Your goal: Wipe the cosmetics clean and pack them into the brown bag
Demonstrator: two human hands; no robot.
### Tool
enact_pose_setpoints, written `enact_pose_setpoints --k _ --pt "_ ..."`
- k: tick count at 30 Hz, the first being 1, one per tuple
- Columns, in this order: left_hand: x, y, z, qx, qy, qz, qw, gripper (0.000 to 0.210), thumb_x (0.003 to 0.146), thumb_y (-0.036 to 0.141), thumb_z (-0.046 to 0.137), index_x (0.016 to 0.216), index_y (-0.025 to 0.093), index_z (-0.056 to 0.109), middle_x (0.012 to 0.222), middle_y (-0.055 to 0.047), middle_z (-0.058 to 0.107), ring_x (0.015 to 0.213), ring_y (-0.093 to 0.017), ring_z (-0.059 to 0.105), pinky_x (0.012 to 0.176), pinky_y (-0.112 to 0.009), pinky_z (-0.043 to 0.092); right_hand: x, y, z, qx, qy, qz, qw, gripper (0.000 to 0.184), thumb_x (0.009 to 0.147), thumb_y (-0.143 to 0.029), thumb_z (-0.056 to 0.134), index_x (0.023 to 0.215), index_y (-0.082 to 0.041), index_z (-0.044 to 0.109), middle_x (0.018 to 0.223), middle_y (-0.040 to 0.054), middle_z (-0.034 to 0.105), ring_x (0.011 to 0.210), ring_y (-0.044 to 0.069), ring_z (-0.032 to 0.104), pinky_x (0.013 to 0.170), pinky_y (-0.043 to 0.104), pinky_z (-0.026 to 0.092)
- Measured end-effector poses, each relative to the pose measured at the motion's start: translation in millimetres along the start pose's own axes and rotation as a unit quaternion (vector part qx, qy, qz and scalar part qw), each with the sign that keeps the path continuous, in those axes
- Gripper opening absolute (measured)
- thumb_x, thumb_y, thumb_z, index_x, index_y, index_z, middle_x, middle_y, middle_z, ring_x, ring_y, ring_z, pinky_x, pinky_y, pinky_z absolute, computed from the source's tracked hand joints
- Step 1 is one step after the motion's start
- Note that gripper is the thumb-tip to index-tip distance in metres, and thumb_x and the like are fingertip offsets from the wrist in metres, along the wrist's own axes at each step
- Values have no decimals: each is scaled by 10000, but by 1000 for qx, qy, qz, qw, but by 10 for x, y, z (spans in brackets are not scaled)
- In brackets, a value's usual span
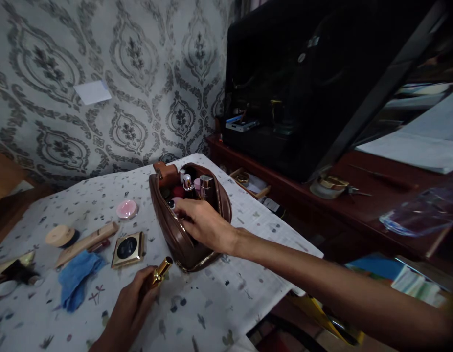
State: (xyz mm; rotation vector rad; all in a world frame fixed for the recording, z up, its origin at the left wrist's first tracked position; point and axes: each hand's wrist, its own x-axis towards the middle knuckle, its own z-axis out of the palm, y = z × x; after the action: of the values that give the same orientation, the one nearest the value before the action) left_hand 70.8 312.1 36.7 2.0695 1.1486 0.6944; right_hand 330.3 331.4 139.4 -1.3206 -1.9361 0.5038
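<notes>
My left hand (133,300) is closed around a shiny gold lipstick tube (162,271), its dark-rimmed end pointing up and away. My right hand (204,222) reaches into an unzipped brown leather makeup bag (171,234), fingers bent together near a small pale item with a dark top (171,203). What those fingers grip is partly hidden. Inside the bag, a dark bottle with a silver cap (206,186) and a clear-capped bottle (188,183) stand among other cosmetics. A square gold compact (127,249) lies between my left hand and a round pink container (127,209).
A blue cloth (78,278), a long beige box (87,243) and a beige-lidded jar (61,235) lie on the left of the patterned tablecloth (197,313). At right, a large television (285,88) stands on a dark red cabinet (366,195). Behind is patterned wallpaper.
</notes>
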Motion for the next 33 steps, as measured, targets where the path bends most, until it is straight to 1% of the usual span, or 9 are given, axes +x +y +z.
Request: enact_pose_setpoints --k 3,7,12,16,20,24,29,33 --pt "-1 2 -2 -1 2 -4 1000 395 932 563 484 1143 246 589 865 -2 714 747 -190 654 677 -259 494 -5 -19 -28 -9 -14 2 1000 201 810 16 526 855 -180 535 858 15 605 785 145 563 730 237 402" --pt "2 2 2 -11 6 -9 1000 411 917 572 500 1135 239 601 916 -23 727 785 -205 663 675 -264 499 -52 -58 -108 -3 -28 10 1000 196 847 -1 520 927 -160 602 880 26 647 790 140 580 733 235 401" --pt "5 31 1 -13 8 -8 1000 413 919 576 490 1120 234 603 856 -18 704 730 -194 638 678 -269 500 -83 -65 -160 -11 -23 44 999 289 839 1 522 1034 -165 655 845 17 694 753 137 604 715 236 404" --pt "7 58 -3 -15 15 -8 1000 413 918 575 484 1125 237 601 825 -5 691 702 -186 621 674 -265 495 -84 -43 -150 -10 -9 62 998 315 852 -21 528 1096 -165 665 903 38 723 807 154 645 741 243 420" --pt "13 69 -8 -16 17 -9 1000 423 912 588 484 1091 226 611 783 -4 674 666 -182 601 645 -264 485 -65 -26 -141 -56 -3 73 996 255 873 -51 546 1071 -146 676 863 57 715 796 176 644 722 256 400" --pt "15 75 -6 -20 16 -13 1000 432 914 593 478 1094 224 613 835 -23 695 700 -189 613 675 -276 506 -20 -8 -142 -107 6 108 988 168 895 -99 561 1016 -145 668 808 53 693 759 182 629 669 258 362" --pt "13 80 1 -28 22 -14 999 451 909 602 490 1098 214 621 876 -39 710 753 -199 634 677 -272 506 19 -1 -162 -132 -3 135 982 95 904 -120 577 950 -151 653 802 53 689 775 179 633 662 252 348" --pt "18 88 -13 -25 17 -8 1000 441 912 594 492 1089 212 625 851 -30 699 730 -193 620 666 -271 497 22 1 -168 -149 -2 134 980 63 917 -163 591 941 -153 648 809 58 693 783 177 636 650 248 339"
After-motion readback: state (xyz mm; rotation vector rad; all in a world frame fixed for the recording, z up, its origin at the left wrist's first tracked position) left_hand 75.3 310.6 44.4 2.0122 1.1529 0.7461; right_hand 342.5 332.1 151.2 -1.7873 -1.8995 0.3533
